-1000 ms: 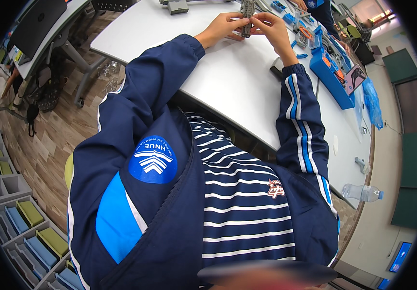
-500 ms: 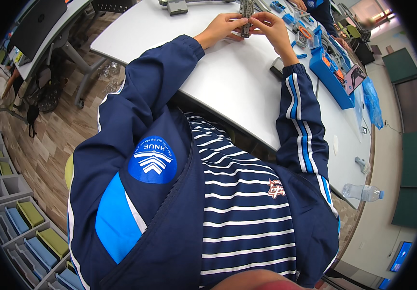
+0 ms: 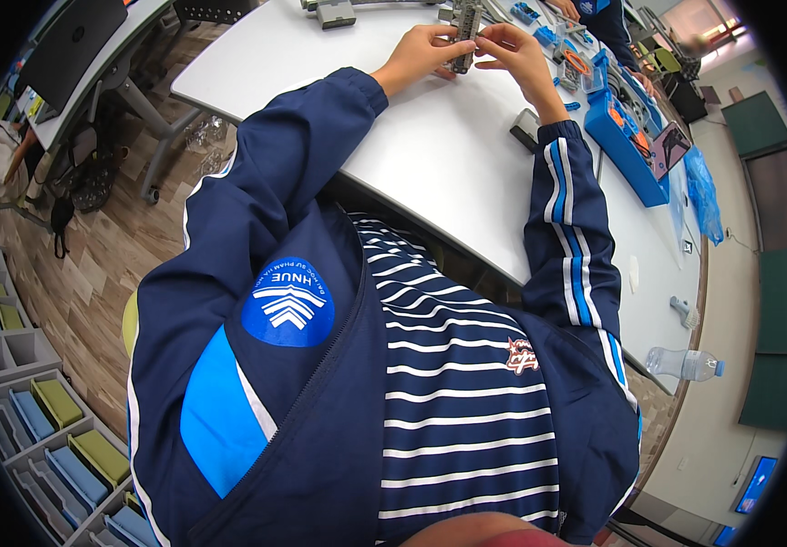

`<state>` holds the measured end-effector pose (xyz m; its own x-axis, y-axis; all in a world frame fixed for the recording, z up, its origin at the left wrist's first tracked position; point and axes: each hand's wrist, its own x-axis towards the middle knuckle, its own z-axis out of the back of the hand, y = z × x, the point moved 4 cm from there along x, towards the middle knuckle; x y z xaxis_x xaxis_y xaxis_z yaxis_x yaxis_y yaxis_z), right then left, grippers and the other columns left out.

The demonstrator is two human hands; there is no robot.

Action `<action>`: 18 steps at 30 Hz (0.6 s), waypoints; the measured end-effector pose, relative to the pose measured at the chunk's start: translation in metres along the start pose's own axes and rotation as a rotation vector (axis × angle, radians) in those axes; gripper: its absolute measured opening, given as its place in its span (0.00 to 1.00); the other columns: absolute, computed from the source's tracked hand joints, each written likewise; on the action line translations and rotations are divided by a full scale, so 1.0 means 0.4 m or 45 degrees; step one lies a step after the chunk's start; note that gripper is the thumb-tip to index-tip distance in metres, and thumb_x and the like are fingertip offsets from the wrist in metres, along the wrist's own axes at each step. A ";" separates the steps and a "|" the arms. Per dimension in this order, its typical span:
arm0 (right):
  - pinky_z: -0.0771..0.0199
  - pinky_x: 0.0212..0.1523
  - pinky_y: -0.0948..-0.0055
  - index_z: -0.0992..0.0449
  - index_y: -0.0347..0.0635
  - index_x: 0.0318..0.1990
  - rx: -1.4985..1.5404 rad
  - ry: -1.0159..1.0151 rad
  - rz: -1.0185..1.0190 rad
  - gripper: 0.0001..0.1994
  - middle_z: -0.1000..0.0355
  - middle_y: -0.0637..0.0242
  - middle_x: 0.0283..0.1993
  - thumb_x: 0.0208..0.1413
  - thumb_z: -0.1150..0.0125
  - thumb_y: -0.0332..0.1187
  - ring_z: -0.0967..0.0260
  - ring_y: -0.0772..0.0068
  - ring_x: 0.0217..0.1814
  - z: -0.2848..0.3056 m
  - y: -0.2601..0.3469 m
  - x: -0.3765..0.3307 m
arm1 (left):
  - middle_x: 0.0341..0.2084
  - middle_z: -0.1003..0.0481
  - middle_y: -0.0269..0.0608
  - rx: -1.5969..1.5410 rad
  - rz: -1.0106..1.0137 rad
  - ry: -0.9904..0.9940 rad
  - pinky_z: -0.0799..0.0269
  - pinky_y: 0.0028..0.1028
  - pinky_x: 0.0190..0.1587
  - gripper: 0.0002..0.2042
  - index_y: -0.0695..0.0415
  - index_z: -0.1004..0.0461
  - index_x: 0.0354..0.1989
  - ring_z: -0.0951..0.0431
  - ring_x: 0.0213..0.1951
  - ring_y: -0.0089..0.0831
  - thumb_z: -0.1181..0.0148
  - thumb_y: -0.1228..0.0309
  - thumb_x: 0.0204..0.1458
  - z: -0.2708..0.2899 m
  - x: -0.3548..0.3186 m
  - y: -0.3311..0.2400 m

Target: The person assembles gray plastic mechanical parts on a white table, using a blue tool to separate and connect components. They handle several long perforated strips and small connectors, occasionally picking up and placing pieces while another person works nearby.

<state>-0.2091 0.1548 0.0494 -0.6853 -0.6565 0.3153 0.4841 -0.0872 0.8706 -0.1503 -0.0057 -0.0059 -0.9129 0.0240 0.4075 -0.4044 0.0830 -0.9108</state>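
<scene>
Over the far part of the white table (image 3: 439, 155), a narrow grey assembly (image 3: 466, 25) of beams with rows of holes stands roughly upright between my hands. My left hand (image 3: 422, 53) grips its left side and lower end, the thumb laid across it. From the right, my right hand (image 3: 516, 59) pinches at its edge with thumb and index finger. Whether a small part sits between those right fingertips is too small to tell. A dark grey block (image 3: 525, 129) lies on the table beside my right wrist.
A blue tray (image 3: 626, 150) with orange and grey parts stands to the right, with loose blue pieces (image 3: 546, 36) near it. Another grey block (image 3: 336, 14) lies at the far edge. A plastic bottle (image 3: 685, 363) lies at the right edge. Another person's hand (image 3: 565, 7) shows at the far right.
The grey assembly has tilted slightly and more of its side shows. My left thumb has slid lower along it, and the right fingers have shifted a little at its edge.
</scene>
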 end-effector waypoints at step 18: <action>0.16 0.35 0.73 0.24 0.34 0.43 -0.116 -0.054 0.021 0.14 0.22 0.61 0.36 0.59 0.35 0.37 0.21 0.72 0.37 -0.005 0.015 0.005 | 0.41 0.19 0.49 0.201 0.007 -0.006 0.17 0.28 0.39 0.25 0.64 0.29 0.58 0.17 0.42 0.32 0.36 0.61 0.57 -0.014 -0.014 -0.026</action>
<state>-0.2065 0.1516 0.0544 -0.6984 -0.6263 0.3465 0.5416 -0.1459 0.8279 -0.1407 -0.0011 0.0019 -0.9150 0.0193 0.4029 -0.4032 -0.0749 -0.9121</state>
